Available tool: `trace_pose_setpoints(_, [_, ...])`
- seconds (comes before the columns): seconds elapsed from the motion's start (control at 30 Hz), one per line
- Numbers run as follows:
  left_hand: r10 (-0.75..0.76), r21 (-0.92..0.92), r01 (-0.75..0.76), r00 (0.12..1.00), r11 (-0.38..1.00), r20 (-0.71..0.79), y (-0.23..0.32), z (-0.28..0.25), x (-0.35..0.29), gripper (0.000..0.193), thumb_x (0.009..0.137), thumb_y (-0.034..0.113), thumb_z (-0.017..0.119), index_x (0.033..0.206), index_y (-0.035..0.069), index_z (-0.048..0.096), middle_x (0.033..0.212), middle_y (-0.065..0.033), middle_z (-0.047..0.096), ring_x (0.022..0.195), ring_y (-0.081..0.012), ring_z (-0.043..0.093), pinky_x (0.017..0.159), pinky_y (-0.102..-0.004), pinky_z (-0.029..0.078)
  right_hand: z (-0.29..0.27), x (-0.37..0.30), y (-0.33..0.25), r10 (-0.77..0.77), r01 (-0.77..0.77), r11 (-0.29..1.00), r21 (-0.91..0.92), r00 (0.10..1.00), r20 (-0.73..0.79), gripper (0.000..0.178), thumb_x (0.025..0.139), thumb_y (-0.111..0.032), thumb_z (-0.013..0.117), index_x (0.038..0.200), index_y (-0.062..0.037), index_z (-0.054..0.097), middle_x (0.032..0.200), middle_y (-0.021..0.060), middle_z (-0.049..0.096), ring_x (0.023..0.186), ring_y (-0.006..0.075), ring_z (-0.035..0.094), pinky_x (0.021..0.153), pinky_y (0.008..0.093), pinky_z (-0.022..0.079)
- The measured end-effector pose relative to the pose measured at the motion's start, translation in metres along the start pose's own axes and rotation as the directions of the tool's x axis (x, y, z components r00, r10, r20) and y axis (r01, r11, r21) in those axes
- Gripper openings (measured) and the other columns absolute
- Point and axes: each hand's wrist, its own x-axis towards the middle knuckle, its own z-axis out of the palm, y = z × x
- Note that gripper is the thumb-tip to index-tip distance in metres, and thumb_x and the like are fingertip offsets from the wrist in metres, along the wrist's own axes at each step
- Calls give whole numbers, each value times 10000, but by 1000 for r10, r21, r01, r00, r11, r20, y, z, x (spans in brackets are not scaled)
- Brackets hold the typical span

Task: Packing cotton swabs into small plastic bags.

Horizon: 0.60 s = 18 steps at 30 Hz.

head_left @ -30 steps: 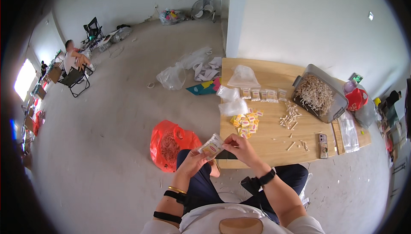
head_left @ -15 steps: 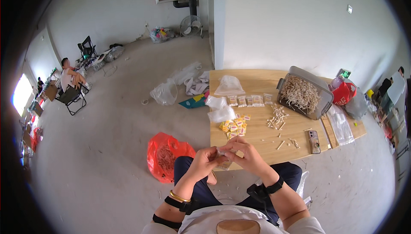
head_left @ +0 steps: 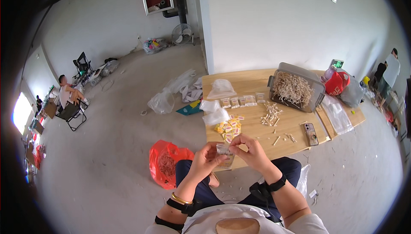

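Above the near edge of the table, my left hand [head_left: 206, 158] is closed on a small clear plastic bag [head_left: 224, 151] with thin light sticks showing inside. My right hand [head_left: 251, 152] pinches the upper right corner of the same bag between thumb and fingertips. Beyond my hands lies a heap of small yellow and white packets [head_left: 229, 128]. Further back, several filled little bags [head_left: 243, 101] are lined up in a row. To their right is a loose pile of short white-tipped sticks [head_left: 270, 115], with a few strays nearer me.
A grey plastic bin [head_left: 317, 92] full of short sticks lies tilted at the table's back right. Clear plastic bags [head_left: 219, 116] rest at the left edge, a phone [head_left: 311, 134] at the right. A red bag [head_left: 165, 169] stands on the floor by my left knee. Two people are far off.
My fingers have moved apart along the top of the bag, so more of it shows upright between my hands. The whole view has shifted slightly.
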Motion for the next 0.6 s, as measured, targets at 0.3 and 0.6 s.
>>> trace_pose_setpoints(0.3, [73,-57,-77,995,995,-74,-4,8,5,137,972,80,686,1076,-6,667,1006,-26,711,927,-63,642,838,-228,508,-4,-7,4,34,-27,995,92,996,-79,141,896,-87,753,985,5,697,949,84,719,914,181,667,866,326,512])
trace_pose_setpoints(0.6, [63,-139,-79,991,987,-116,-7,18,9,93,974,71,679,1039,6,666,975,-9,701,887,-45,626,814,-215,501,-9,-12,15,121,-110,984,143,990,-66,157,928,-105,732,1020,20,706,953,75,736,925,147,671,863,305,523])
